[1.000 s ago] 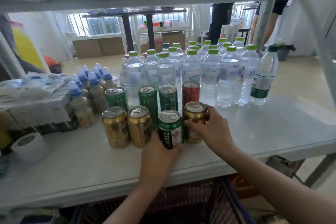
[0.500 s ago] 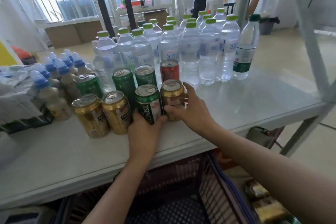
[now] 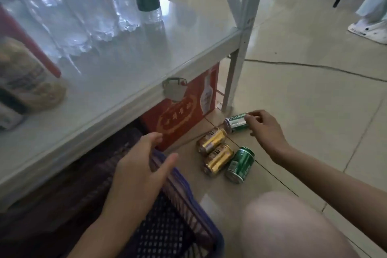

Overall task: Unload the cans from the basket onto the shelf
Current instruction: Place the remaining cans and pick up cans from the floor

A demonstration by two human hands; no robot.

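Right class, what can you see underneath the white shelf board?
A red box with gold lettering stands under the shelf board, behind the blue basket. A grey metal clip hangs over its top. Further left is dark and blurred; the board covers the rest.

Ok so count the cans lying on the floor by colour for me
Gold cans: 2, one and another beside it
Green cans: 2, one lying free, one under the right hand
Total: 4 cans on the floor
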